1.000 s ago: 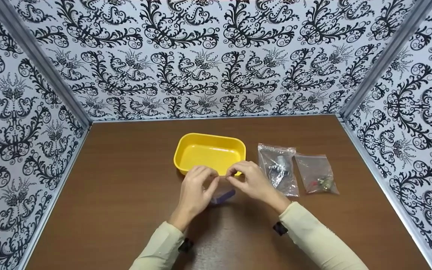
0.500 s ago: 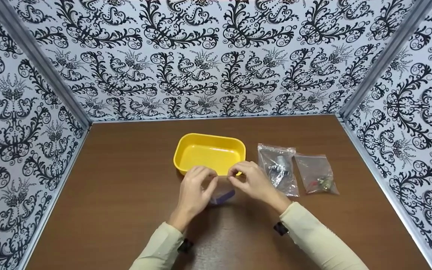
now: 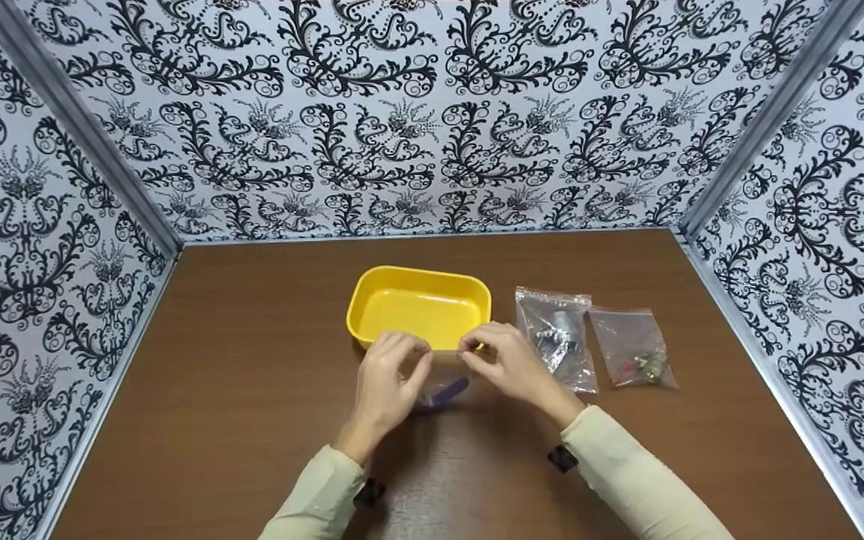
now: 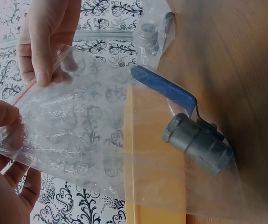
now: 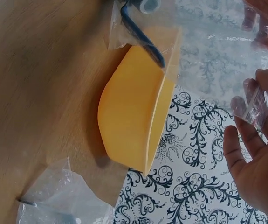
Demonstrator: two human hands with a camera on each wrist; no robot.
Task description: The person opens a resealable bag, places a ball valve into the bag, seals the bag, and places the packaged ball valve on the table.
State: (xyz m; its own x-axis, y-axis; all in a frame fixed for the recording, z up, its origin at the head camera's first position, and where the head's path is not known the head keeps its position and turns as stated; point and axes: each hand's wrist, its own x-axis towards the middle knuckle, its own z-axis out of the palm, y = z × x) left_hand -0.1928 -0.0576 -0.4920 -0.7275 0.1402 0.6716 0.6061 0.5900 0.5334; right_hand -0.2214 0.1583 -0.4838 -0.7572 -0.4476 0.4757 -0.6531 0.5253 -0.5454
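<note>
A clear zip bag [image 4: 92,126] with a red line along its top hangs between my hands, in front of the yellow bin. Low inside it lies a grey metal ball valve [image 4: 196,142] with a blue lever [image 3: 449,391]. My left hand [image 3: 387,386] pinches one side of the bag's top between thumb and fingers. At the other side of the top, my right hand [image 3: 511,364] pinches the plastic the same way. From the right wrist view, the bag's upper part stretches between both hands, and the valve is partly cut off at the top.
Just beyond the hands stands a yellow bin [image 3: 421,311]. To its right lie two more clear bags: one holds a grey metal part [image 3: 563,330], the other brass-coloured and red parts [image 3: 649,367]. Patterned walls [image 3: 402,127] enclose the brown table [image 3: 252,360].
My hands have drawn slightly apart, widening the gap between their fingertips at the top of the bag. The bin and the other two bags stay where they were.
</note>
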